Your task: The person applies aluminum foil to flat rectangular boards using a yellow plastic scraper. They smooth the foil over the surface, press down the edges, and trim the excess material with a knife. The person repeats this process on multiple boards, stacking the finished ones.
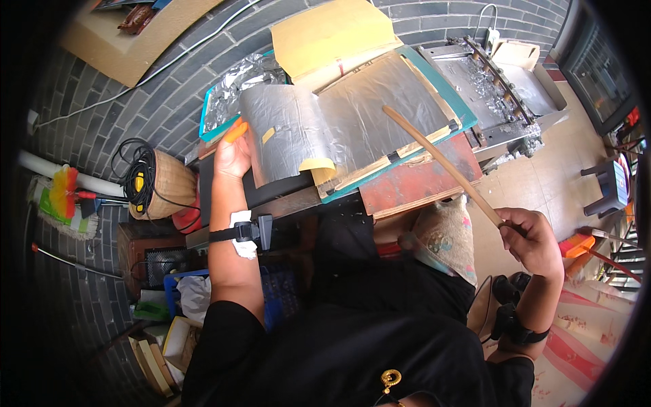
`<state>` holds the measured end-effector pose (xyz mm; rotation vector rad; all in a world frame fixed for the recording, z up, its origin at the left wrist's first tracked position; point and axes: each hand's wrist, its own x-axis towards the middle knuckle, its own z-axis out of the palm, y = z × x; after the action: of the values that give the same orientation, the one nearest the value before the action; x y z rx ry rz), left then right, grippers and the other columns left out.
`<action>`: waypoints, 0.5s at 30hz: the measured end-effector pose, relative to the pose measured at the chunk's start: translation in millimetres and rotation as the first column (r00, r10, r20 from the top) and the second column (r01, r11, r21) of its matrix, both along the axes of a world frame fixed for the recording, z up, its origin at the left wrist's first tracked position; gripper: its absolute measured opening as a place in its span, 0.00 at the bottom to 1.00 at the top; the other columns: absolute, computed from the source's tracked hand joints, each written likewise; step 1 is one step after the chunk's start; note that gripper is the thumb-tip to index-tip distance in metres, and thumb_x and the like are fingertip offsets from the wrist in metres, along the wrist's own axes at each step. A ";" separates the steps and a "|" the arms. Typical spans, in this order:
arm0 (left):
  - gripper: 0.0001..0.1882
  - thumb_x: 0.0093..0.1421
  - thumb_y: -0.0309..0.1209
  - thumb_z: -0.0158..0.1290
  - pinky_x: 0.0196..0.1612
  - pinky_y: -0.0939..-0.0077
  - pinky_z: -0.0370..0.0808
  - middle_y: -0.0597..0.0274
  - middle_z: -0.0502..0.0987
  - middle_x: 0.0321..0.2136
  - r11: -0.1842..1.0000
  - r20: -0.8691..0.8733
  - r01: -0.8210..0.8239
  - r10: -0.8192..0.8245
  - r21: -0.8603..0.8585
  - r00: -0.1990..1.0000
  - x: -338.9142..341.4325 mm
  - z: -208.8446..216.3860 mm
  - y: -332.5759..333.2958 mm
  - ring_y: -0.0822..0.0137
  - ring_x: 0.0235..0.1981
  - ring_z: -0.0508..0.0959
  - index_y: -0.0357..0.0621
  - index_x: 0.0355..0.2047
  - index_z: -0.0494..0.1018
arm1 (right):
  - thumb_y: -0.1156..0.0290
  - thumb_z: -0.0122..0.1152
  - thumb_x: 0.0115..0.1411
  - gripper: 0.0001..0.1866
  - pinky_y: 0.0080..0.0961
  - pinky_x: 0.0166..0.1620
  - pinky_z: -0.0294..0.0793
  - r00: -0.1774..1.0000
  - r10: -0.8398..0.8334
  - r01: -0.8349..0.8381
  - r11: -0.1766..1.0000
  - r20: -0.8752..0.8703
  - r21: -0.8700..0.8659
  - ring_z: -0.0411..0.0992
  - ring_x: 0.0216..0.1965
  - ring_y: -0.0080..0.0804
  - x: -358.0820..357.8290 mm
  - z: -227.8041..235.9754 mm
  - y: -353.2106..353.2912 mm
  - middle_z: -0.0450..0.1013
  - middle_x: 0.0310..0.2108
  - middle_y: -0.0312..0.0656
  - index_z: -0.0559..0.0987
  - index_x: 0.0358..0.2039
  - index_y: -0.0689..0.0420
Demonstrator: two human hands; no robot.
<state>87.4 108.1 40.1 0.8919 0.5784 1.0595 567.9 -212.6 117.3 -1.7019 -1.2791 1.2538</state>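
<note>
A person's right hand is closed around the lower end of a long, slim, light-brown wooden stick, which slants up and leftward from the grip, its far tip over a broad stack of thin, dull-silver sheets. Well to the left of that grip, the left hand, one digit capped by a bright-orange finger cover, meets the left edge of a curved, silvery sheet; whether the digits pinch it cannot be told. A curled yellow strip shows at that sheet's lower edge. Beyond the stick's tip, a large yellow paper flap adjoins the stack, with a teal mat beneath. Just above the left hand stands a turquoise tray of crumpled silver foil. Above the right hand lies a worn, reddish board; farther up, a metal frame with a dark bar holds foil scraps. Left of the left hand, black cable hangs over a tan woven basket.
</note>
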 end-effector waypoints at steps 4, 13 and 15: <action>0.20 0.61 0.26 0.50 0.56 0.67 0.71 0.59 0.76 0.48 0.998 -0.001 -0.070 0.070 -0.012 0.998 -23.6 -3.4 -5.3 0.64 0.50 0.76 0.40 0.54 0.68 | 0.82 0.54 0.59 0.13 0.18 0.25 0.64 1.000 -0.020 0.020 1.000 0.011 -0.024 0.64 0.21 0.16 -2.2 3.0 2.1 0.68 0.20 0.32 0.76 0.45 0.68; 0.17 0.62 0.26 0.49 0.54 0.69 0.71 0.62 0.77 0.47 0.993 0.012 -0.107 0.108 -0.041 0.994 -65.6 -12.5 -16.3 0.66 0.49 0.76 0.42 0.52 0.70 | 0.82 0.55 0.59 0.13 0.17 0.26 0.65 1.000 -0.002 0.002 1.000 0.003 -0.031 0.64 0.22 0.17 -4.2 3.2 6.8 0.68 0.20 0.32 0.76 0.45 0.68; 0.16 0.63 0.26 0.49 0.54 0.70 0.71 0.63 0.77 0.46 0.977 -0.022 -0.210 0.209 -0.045 0.978 -78.6 -25.6 -7.7 0.67 0.49 0.76 0.42 0.52 0.70 | 0.82 0.55 0.59 0.13 0.18 0.26 0.65 0.999 0.026 -0.025 0.999 -0.028 0.021 0.64 0.22 0.17 -13.5 0.4 13.6 0.68 0.20 0.33 0.76 0.45 0.68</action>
<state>8.7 100.4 14.5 0.8121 0.7208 1.2240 554.5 -199.1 117.7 -1.6522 -1.2966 1.2709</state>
